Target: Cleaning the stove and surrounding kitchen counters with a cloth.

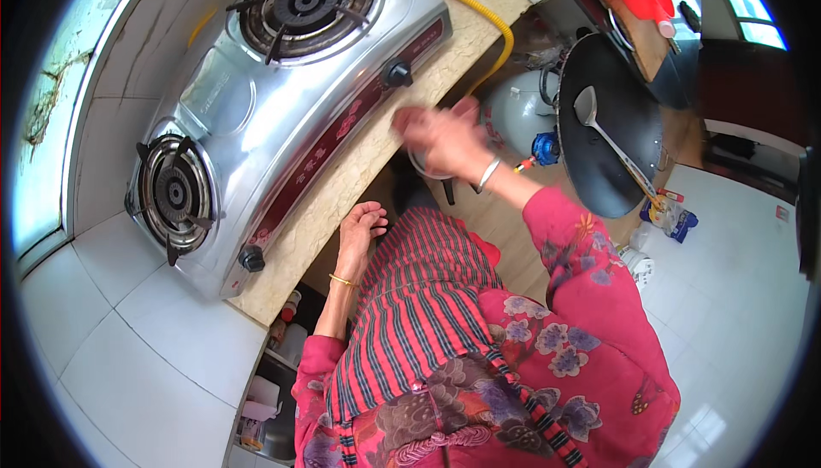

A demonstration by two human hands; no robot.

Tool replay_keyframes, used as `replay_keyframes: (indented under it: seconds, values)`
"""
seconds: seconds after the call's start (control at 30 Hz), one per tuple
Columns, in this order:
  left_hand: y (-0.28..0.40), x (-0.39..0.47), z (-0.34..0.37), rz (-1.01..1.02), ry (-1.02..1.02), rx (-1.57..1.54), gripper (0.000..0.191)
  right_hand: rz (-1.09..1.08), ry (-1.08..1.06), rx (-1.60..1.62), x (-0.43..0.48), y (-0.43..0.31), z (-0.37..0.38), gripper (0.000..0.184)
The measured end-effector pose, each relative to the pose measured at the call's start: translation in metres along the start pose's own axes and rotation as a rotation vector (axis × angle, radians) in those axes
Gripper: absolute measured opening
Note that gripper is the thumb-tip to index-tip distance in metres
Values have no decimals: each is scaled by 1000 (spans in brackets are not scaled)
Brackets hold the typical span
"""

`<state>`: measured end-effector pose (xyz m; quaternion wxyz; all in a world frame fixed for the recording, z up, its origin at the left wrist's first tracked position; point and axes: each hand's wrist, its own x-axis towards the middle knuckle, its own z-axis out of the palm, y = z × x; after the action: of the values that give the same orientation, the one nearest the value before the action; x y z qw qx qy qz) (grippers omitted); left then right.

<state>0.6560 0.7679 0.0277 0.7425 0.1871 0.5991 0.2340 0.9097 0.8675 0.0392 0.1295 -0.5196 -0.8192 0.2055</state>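
My right hand point(449, 141), blurred by motion, is raised past the edge of the stone countertop point(397, 125). Reddish cloth-like material point(410, 120) shows at its fingers, apparently gripped, though the blur hides its exact form. A silver bangle circles that wrist. Close to the counter's front edge, my left hand point(364, 221) hangs with loosely curled fingers and nothing visible in it; a gold bangle is on its wrist. The two-burner gas stove point(282, 122) of shiny metal stands on the counter, with no pot on either burner. A striped apron point(410, 314) covers my front.
A black wok point(609, 160) holding a metal spatula point(606, 123) leans at the right, beside a grey gas cylinder point(523, 106) with a blue regulator point(545, 148). A yellow hose point(494, 19) crosses the counter's end. Below the counter are shelves with containers point(292, 343).
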Motion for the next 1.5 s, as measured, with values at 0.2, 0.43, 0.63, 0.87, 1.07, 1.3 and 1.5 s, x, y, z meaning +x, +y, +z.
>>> replay_keyframes:
  seconds: [0.2,0.43,0.63,0.87,1.07,1.3,1.5]
  values:
    - [12,6,-6,63,53,34,20,481,7,633,29,45,-75,38]
    - [9,12,-20,21,145,-16,20,308,380,-256,112,124,-254,48]
    - [10,22,-21,-31,261,-141,17,37,164,-655,215,177,-223,56]
    - [20,34,-21,-82,371,-249,23,-166,-776,-1020,154,209,-176,16]
    - [28,34,-22,-110,342,-223,24,66,-339,-757,180,228,-253,20]
    - [22,34,-25,-101,354,-247,24,-12,16,-810,196,257,-193,52]
    - [22,38,-23,-105,370,-233,23,497,-911,-630,132,256,-217,22]
